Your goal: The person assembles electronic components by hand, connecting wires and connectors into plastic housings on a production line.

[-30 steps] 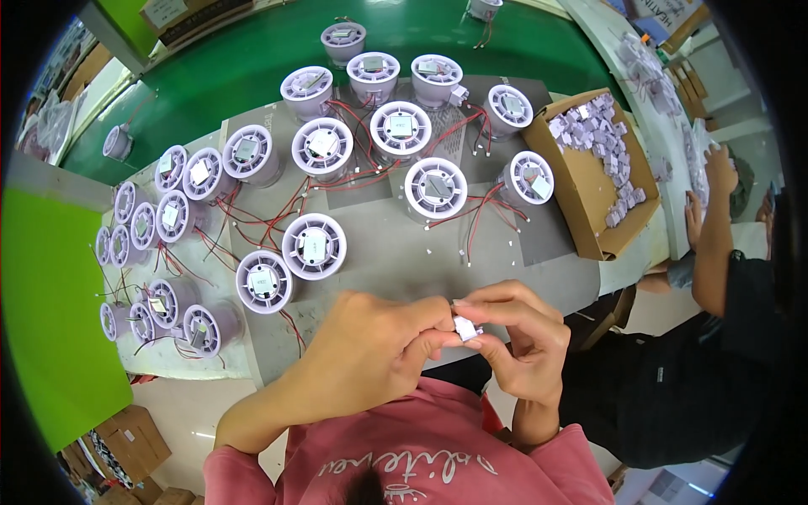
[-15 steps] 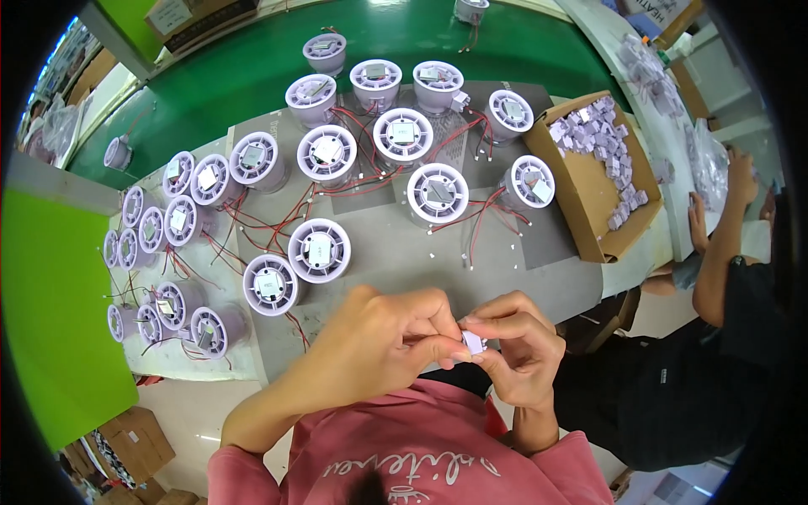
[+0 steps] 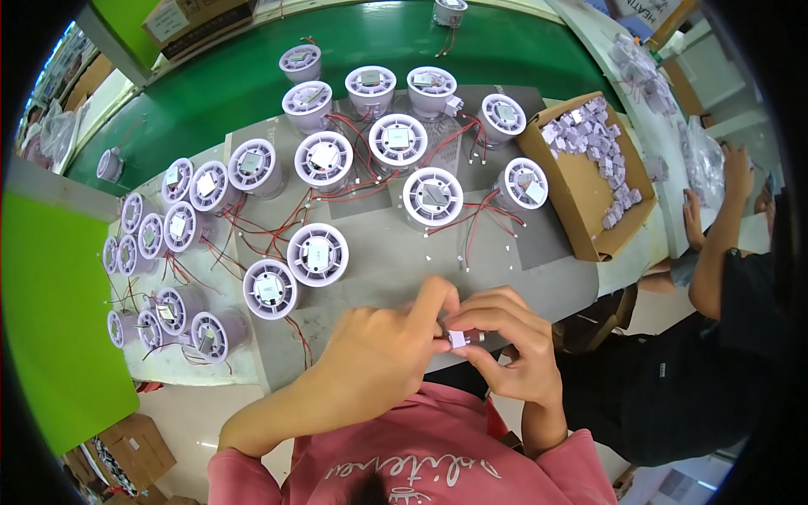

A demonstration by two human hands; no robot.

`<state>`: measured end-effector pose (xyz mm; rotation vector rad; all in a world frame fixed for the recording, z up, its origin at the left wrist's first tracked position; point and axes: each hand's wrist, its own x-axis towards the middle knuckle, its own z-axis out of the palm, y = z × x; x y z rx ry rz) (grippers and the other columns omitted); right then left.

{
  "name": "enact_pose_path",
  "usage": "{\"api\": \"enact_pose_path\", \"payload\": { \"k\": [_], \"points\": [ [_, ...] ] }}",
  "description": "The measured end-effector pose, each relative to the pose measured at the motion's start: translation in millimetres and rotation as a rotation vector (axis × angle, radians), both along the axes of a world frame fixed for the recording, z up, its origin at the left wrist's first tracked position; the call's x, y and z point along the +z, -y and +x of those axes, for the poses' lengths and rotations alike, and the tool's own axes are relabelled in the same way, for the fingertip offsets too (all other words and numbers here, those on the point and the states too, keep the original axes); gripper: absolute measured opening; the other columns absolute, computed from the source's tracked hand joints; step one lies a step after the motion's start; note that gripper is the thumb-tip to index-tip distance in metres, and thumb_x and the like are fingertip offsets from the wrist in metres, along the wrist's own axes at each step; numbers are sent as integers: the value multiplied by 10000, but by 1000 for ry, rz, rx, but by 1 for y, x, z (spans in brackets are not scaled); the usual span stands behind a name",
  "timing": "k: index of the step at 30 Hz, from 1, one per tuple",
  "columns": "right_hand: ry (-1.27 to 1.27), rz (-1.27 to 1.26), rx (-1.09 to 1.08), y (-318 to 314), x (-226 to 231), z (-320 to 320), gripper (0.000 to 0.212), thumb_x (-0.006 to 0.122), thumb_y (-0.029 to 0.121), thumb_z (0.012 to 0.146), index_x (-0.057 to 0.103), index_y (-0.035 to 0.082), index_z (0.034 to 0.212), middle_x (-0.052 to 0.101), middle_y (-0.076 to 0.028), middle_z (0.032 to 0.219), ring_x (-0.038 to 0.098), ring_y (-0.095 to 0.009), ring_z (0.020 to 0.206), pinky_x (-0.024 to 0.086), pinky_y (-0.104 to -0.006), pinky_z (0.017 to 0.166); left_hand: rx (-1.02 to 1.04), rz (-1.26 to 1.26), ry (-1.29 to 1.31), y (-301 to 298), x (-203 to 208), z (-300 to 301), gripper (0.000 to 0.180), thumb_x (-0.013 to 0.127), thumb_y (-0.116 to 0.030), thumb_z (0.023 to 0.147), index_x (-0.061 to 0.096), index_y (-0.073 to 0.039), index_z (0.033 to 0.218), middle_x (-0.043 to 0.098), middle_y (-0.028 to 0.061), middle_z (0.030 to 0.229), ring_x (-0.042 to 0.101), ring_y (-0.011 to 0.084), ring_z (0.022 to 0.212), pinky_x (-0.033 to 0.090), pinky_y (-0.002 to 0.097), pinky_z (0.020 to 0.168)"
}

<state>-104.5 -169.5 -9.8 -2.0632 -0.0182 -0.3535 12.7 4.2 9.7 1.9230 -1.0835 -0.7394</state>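
Head: left hand (image 3: 370,349) and right hand (image 3: 520,349) hold a lilac piece (image 3: 458,338).

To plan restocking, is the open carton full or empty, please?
Partly full: the carton holds lilac pieces, but part of its bottom shows bare.

White script curves across the pink shirt (image 3: 370,442) at six o'clock, a small crown outline near it. Toward eleven I see a brown carton (image 3: 215,27) bearing a pale label (image 3: 168,18) and dark print; between one and two, a box (image 3: 648,10) shows dark capitals. The tag (image 3: 662,370) on dark clothing (image 3: 640,404) at four is too tiny for me.
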Motion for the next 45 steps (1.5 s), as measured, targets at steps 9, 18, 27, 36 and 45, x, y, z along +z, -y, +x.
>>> {"api": "enact_pose_path", "payload": {
  "k": [9, 18, 27, 36, 45],
  "points": [
    [-74, -98, 28, -3, -5, -5, 331, 790, -10, 712, 694, 42, 1025, 694, -74, 1015, 623, -300, 979, 509, -396, 839, -123, 176, 425, -9, 0, -4, 487, 588, 91, 678, 443, 3, 1135, 590, 116, 576, 638, 342, 556, 461, 482, 1053],
    [-61, -389, 57, -25, -3, 10, 330, 788, 6, 691, 671, 59, 995, 689, -33, 989, 613, -276, 1016, 457, -404, 882, 1, 99, 464, -22, 13, -11, 529, 718, -77, 762, 480, 4, 1228, 695, 178, 989, 704, 324, 922, 435, 468, 1083],
    [-93, -524, 229, -34, -1, 22, 341, 746, 41, 756, 626, 36, 1076, 654, -70, 988, 593, -266, 974, 446, -397, 884, 66, 317, 237, -63, 12, -14, 713, 813, -230, 741, 476, -42, 1339, 581, 147, 1314, 634, 341, 1112, 534, 427, 898],
    [-134, -245, 185, -35, 17, 20, 338, 767, 36, 759, 673, 14, 1083, 701, -91, 947, 665, -277, 814, 546, -357, 721, 125, 35, 178, -65, 2, -10, 610, 870, -161, 691, 613, -76, 1237, 686, 116, 1188, 701, 316, 964, 588, 377, 789],
    [-86, -28, 83, -27, 31, 19, 287, 825, 25, 654, 751, -8, 929, 752, -98, 911, 692, -263, 815, 555, -334, 719, 114, -106, 9, -65, 5, -5, 638, 863, -163, 713, 592, -78, 1284, 678, 128, 1207, 698, 313, 1010, 596, 363, 812]
  ]
}}
